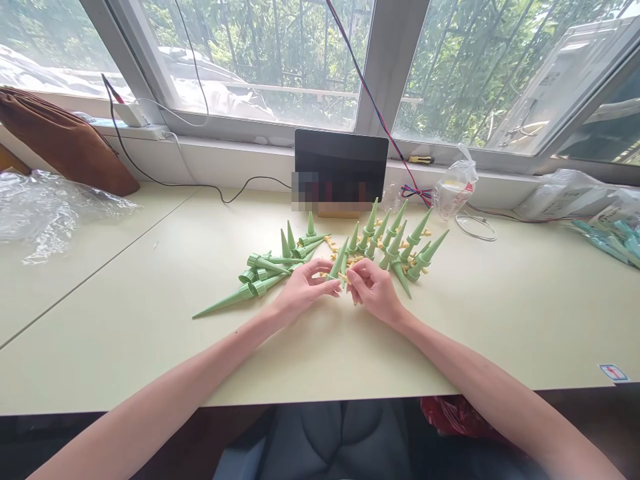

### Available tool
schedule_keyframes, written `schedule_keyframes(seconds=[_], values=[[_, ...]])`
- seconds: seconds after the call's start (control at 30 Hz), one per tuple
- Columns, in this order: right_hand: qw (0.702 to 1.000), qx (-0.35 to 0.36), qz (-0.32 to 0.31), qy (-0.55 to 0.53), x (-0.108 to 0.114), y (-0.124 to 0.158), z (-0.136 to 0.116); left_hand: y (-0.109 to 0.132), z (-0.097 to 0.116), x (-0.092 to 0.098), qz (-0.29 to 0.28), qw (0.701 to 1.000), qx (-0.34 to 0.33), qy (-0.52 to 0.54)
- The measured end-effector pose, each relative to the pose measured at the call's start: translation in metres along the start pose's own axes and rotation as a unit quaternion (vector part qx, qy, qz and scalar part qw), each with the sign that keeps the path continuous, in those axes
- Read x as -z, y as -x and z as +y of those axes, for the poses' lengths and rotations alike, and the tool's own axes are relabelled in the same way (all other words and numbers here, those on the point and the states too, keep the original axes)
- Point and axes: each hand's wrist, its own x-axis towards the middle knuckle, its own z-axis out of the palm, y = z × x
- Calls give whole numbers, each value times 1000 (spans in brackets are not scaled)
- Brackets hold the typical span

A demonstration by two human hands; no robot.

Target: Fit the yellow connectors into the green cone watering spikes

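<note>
In the middle of the table, my left hand (309, 285) is closed around a green plant watering spike (338, 261), whose tip points up and slightly right. My right hand (376, 288) pinches a small yellow valve (345, 277) against the spike's side; whether it is seated there, I cannot tell. To the left lies a loose pile of green spikes (227, 303), most on their sides with hollow ends showing. Behind and right of my hands, several spikes (418, 230) stand tip up with yellow valves at their bases. More yellow valves (332, 246) lie between the two groups.
A dark tablet (341, 163) on a stand is behind the spikes. Clear plastic wrap (55, 207) and a brown bag (60, 140) lie left. A bagged cup (455, 190), a coiled white cable (476, 228) and plastic packets (613, 233) are right. The table's front edge is close.
</note>
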Motion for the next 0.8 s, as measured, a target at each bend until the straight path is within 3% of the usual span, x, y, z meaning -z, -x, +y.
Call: schedule_keyframes(seconds=[0.8], values=[[1000, 11, -24, 12, 2, 0, 5, 2, 4, -3, 8, 992, -35, -123]])
